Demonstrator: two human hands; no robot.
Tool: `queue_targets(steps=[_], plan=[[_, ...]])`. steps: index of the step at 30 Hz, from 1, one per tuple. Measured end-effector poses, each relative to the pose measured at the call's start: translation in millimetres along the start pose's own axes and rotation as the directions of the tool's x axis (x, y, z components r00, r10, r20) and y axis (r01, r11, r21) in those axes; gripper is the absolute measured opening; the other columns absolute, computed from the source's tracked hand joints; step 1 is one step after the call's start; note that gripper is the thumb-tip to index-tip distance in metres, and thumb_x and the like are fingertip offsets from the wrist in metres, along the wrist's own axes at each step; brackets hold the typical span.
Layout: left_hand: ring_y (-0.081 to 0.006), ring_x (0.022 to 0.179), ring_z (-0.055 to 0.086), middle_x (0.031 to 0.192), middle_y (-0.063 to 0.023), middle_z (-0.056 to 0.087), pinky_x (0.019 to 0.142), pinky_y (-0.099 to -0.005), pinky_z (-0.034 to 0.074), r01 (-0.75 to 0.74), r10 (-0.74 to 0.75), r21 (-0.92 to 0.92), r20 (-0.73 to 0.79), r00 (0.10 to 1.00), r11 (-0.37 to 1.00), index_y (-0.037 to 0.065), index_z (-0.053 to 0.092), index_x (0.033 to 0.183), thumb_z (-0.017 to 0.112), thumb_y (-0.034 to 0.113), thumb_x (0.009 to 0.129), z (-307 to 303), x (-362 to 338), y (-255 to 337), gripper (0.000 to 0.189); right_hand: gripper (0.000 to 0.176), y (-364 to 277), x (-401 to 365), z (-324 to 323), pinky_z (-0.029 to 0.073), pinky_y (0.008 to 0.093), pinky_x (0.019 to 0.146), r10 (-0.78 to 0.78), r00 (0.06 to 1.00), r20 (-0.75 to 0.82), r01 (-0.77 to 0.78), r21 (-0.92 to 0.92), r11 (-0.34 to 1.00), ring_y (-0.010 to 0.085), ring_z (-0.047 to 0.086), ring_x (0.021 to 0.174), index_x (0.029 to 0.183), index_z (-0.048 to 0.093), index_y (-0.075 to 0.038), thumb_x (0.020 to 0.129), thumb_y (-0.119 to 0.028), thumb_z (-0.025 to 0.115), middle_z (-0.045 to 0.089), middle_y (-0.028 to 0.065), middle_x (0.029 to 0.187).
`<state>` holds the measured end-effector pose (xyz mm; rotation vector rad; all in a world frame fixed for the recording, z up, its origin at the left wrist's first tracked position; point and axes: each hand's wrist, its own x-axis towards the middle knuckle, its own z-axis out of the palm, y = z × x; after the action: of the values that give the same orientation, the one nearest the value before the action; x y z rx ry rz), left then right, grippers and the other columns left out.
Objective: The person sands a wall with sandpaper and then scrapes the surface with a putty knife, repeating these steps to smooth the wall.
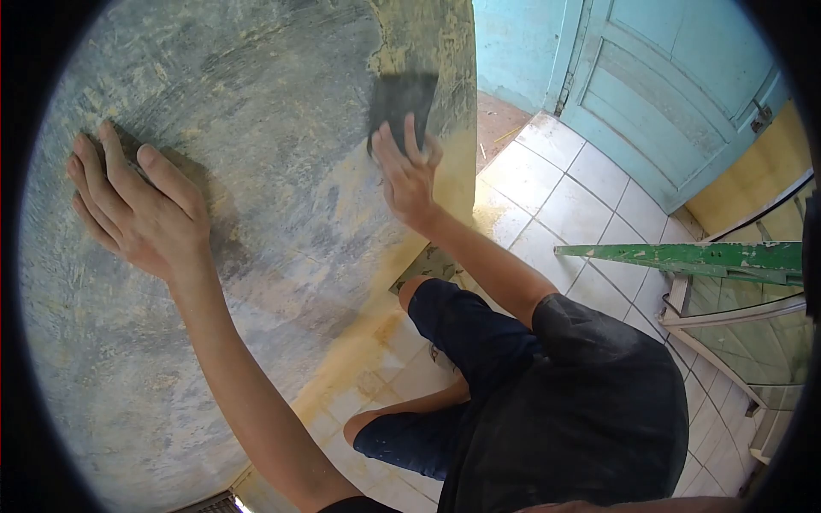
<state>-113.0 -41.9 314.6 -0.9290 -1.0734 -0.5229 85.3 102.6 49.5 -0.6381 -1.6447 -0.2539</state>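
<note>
My left hand [141,197] rests against a grey, patchy wall [282,171] with its fingers apart, and a shadow falls beside it. Up and to the right, my right hand [409,175] presses a dark rectangular sheet of sandpaper [402,98] to the wall near its right edge. The fingers lie over the lower part of the sheet, and the upper part shows beyond them. Both are slightly blurred. Yellow paint shows on the wall around the sheet and along the lower edge.
Dusty white floor tiles [590,201] lie below, with yellow dust near the wall's foot. A pale blue door [658,103] stands at the upper right. A green painted bar [676,253] juts in from the right, above a glass-paned frame [744,329].
</note>
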Motion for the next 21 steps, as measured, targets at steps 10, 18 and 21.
queue_targets(steps=[10, 18, 21], plan=[[-0.0296, 0.143, 0.056, 0.145, -0.0134, 0.067, 0.123, -0.0450, 0.035, 0.003, -0.006, 0.045, 0.057, 0.998, 0.999, 0.008, 0.071, 0.138, 0.048, 0.035, 0.111, -6.0, 1.9, 1.6, 0.045, 0.049, 1.1, -29.2, 3.6, 0.025, 0.0578, 0.118, -0.018, 1.000, 0.011, 0.018, 0.002, 1.000, 0.0443, 0.047, 0.150, 0.144, 0.063, 0.000, 0.096, 0.000, 0.064, 0.065, 0.0173, 0.147], [-0.0312, 0.141, 0.058, 0.144, -0.0132, 0.067, 0.122, -0.0469, 0.037, 0.008, -0.007, -0.048, 0.002, 1.000, 0.999, 0.008, 0.073, 0.134, 0.051, 0.034, 0.110, -1.3, 0.7, -0.3, 0.042, 0.044, 0.3, 56.8, 2.5, 0.024, 0.0585, 0.118, 0.073, 0.983, -0.167, -0.072, 0.011, 0.997, 0.0372, 0.046, 0.152, 0.141, 0.068, -0.006, 0.097, -0.007, 0.066, 0.066, 0.0096, 0.148], [-0.0316, 0.142, 0.057, 0.144, -0.0136, 0.067, 0.123, -0.0471, 0.037, 0.025, -0.025, -0.032, 0.018, 1.000, 0.999, 0.008, 0.073, 0.134, 0.051, 0.034, 0.109, -3.6, 0.7, 1.6, 0.042, 0.045, -6.2, -22.2, 5.0, 0.024, 0.0585, 0.118, 0.108, 0.994, 0.030, -0.108, -0.001, 0.994, 0.0405, 0.046, 0.151, 0.142, 0.067, -0.006, 0.096, -0.007, 0.066, 0.066, 0.0104, 0.148]])
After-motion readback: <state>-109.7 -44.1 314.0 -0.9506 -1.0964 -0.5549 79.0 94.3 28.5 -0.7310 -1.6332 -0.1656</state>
